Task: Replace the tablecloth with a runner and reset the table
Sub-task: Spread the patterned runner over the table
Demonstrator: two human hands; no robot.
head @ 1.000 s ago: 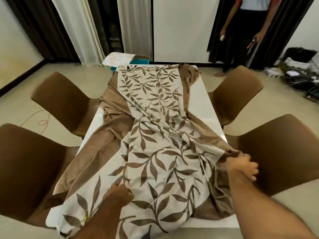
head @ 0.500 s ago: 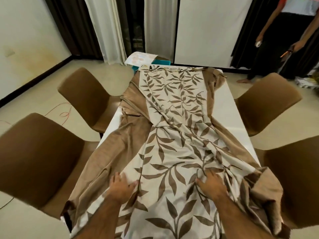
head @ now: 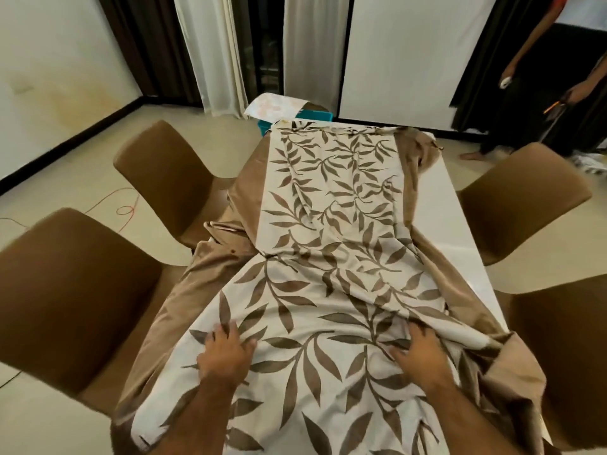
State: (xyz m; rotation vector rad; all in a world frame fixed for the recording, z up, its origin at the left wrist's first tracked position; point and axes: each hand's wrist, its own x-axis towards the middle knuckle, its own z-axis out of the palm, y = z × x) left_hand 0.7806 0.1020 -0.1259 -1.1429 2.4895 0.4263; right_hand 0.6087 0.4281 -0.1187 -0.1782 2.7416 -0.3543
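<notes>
A long cloth (head: 331, 198) with a cream leaf-print centre and tan borders lies bunched and creased along the white table (head: 450, 211). Its right side is pulled inward, baring the white tabletop there. My left hand (head: 226, 353) lies flat on the print near the table's near left, fingers spread. My right hand (head: 418, 354) presses flat on the print near a raised fold at the near right. Neither hand grips the fabric.
Brown chairs flank the table: two on the left (head: 69, 303) (head: 167, 178), two on the right (head: 519, 195) (head: 565, 349). A teal box with a white sheet (head: 279, 108) sits beyond the far end. A person (head: 558, 77) stands at the back right. A red cable (head: 124, 208) lies on the floor.
My right hand left the cloth's right edge and came inward onto the print. My left hand opened flat. The view shifted right, then closer.
</notes>
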